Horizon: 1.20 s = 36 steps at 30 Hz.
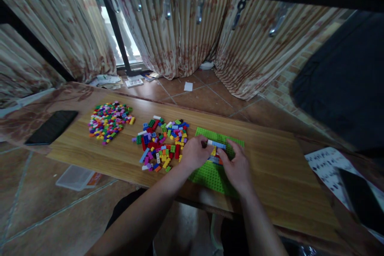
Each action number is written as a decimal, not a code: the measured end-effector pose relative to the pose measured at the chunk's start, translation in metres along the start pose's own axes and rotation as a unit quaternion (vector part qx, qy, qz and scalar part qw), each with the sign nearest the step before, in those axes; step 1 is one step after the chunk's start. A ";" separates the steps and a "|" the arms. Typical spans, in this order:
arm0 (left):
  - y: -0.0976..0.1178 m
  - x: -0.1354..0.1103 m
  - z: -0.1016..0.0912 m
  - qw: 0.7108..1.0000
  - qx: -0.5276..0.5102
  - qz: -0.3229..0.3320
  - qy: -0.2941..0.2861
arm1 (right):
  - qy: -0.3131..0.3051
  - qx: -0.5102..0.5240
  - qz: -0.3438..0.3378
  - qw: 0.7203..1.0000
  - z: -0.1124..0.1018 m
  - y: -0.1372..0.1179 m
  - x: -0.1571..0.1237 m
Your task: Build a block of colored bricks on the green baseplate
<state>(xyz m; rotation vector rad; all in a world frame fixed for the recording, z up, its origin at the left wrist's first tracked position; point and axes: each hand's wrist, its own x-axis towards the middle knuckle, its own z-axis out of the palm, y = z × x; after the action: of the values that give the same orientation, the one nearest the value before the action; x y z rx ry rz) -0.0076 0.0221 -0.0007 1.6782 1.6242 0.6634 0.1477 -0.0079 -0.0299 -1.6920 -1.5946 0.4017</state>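
Observation:
A green baseplate [210, 174] lies on a wooden board [270, 156]. On it stands a small stack of coloured bricks [215, 153] topped by a long light blue brick [216, 144]. My left hand [195, 153] and my right hand [237, 166] both sit over the plate. Their fingers pinch the two ends of the light blue brick. Left of the plate lies a loose heap of mixed bricks [160, 144]. A second heap of smaller bricks [108, 121] lies further left.
A black phone [51, 127] rests at the board's far left. A clear plastic lid [75, 177] lies on the tiled floor below. Curtains hang behind, with papers [105, 81] under them. A printed sheet [330, 166] and a dark device [363, 200] sit at right.

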 end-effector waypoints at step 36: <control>0.005 -0.007 -0.006 0.998 0.017 -0.041 -0.049 | -0.160 -0.092 -0.082 0.979 -0.014 0.017 -0.005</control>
<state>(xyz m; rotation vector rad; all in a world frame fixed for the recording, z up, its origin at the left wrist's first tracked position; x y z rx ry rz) -0.0096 0.0166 0.0076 1.6337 1.6338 0.5080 0.1690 -0.0154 -0.0338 -1.6759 -2.0460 0.4736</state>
